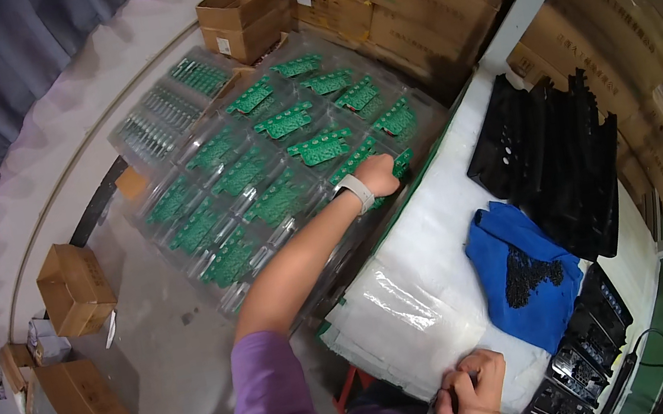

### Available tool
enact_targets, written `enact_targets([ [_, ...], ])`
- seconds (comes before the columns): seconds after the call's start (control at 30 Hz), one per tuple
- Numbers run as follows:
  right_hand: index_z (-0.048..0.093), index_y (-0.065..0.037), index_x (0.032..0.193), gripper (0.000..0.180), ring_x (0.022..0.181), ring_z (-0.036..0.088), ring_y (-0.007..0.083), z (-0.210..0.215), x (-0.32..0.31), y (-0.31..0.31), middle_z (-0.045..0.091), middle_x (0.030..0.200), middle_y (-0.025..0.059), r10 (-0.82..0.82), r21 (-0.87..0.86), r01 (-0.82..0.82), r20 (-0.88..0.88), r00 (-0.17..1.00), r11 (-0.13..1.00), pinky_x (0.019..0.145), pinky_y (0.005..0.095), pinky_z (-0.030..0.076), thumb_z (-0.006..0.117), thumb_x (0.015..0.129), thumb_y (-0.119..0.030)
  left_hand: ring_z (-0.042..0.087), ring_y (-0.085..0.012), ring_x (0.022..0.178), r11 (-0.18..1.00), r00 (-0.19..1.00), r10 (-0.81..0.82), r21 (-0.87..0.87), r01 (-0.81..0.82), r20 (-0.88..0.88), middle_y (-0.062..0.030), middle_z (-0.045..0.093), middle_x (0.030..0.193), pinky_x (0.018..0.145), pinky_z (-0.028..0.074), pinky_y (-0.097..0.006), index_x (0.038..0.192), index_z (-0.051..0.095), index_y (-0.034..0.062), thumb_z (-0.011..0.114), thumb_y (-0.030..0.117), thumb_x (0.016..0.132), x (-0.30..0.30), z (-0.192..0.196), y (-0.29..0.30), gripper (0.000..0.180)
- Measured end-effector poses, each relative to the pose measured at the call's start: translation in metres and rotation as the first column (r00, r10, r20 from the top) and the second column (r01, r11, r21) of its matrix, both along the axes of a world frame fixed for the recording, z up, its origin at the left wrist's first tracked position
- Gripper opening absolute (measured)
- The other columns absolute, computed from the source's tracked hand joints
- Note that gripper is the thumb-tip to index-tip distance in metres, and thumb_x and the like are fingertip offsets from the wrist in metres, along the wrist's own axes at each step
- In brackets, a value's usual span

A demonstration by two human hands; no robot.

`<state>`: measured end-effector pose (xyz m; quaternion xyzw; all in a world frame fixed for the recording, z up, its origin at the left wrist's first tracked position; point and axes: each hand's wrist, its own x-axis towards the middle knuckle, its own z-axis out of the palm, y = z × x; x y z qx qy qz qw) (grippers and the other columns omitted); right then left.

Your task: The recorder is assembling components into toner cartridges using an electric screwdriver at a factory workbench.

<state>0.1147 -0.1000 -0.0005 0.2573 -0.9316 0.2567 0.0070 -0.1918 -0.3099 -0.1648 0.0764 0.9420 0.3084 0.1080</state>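
Note:
My left hand [379, 175], a pale watch band on its wrist, reaches out over the clear plastic trays [260, 228] left of the table. Its fingers are closed at a green circuit board [403, 162], parts of which show beside the hand; the fingertips are hidden. Many more green circuit boards [320, 148] lie in the tray pockets around it. At the table's near edge, close to my body, my right hand [475, 398] is curled with bent fingers. A dark bit shows by its fingers, too little to name.
On the white-covered table [410, 255] lie a blue cloth [506, 283] with a heap of small black parts [531, 274], long black housings [546, 153] and black units with exposed insides [578, 367]. Cardboard boxes [437, 1] are stacked behind; open cartons [75, 289] stand on the floor at left.

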Motion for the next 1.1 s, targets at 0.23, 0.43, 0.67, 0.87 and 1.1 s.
enact_targets([
  [0.23, 0.055, -0.004, 0.084, 0.02, 0.09, 0.043, 0.0371, 0.003, -0.003, -0.005, 0.047, 0.094, 0.0178, -0.019, -0.036, 0.019, 0.011, 1.0, 0.999, 0.075, 0.0473, 0.036, 0.06, 0.065, -0.01, 0.058, -0.0391, 0.091, 0.978, 0.985, 0.165, -0.122, -0.17, -0.049, -0.0276, 0.06, 0.092, 0.079, 0.048, -0.044, 0.085, 0.061, -0.0048, 0.058, 0.014, 0.067, -0.012, 0.012, -0.036, 0.026],
  [0.43, 0.055, -0.005, 0.085, 0.019, 0.09, 0.043, 0.0367, 0.009, -0.007, -0.003, 0.047, 0.094, 0.017, -0.05, -0.075, 0.054, 0.052, 0.997, 0.996, 0.076, 0.0471, 0.036, 0.06, 0.067, -0.011, 0.057, -0.0384, 0.096, 0.923, 0.977, 0.143, -0.337, -0.188, -0.155, -0.0221, 0.058, 0.103, 0.078, 0.049, -0.044, 0.101, 0.056, -0.0017, 0.064, 0.014, 0.067, -0.003, 0.0, 0.003, 0.039],
  [0.67, 0.055, -0.005, 0.087, 0.02, 0.092, 0.044, 0.0369, 0.01, -0.009, -0.001, 0.049, 0.097, 0.0178, -0.043, -0.124, 0.048, 0.038, 0.998, 0.991, 0.077, 0.0473, 0.035, 0.061, 0.069, -0.011, 0.059, -0.0379, 0.094, 0.988, 0.997, 0.076, -0.137, -0.072, 0.021, -0.0293, 0.06, 0.094, 0.079, 0.047, -0.041, 0.109, 0.045, -0.01, 0.074, 0.024, 0.066, -0.011, 0.003, -0.035, 0.062],
  [0.87, 0.054, -0.008, 0.082, 0.027, 0.088, 0.044, 0.0311, 0.007, -0.007, -0.001, 0.047, 0.089, 0.0103, 0.01, -0.084, -0.01, -0.005, 1.0, 0.996, 0.074, 0.0417, 0.037, 0.064, 0.057, -0.011, 0.061, -0.0345, 0.089, 0.951, 0.953, 0.298, 0.063, -0.302, 0.06, -0.0261, 0.062, 0.092, 0.077, 0.047, -0.041, 0.088, 0.062, -0.0067, 0.071, 0.03, 0.062, -0.044, 0.024, -0.106, 0.046],
  [1.1, 0.054, -0.008, 0.088, 0.026, 0.089, 0.046, 0.0283, -0.006, -0.007, 0.021, 0.047, 0.09, 0.0087, -0.027, -0.152, 0.024, -0.017, 0.999, 0.988, 0.074, 0.0374, 0.037, 0.063, 0.066, -0.017, 0.06, -0.0328, 0.092, 0.97, 0.989, 0.074, -0.222, -0.102, -0.13, -0.0209, 0.062, 0.099, 0.079, 0.046, -0.041, 0.099, 0.062, -0.0005, 0.074, 0.029, 0.065, -0.041, -0.006, -0.095, 0.047],
])
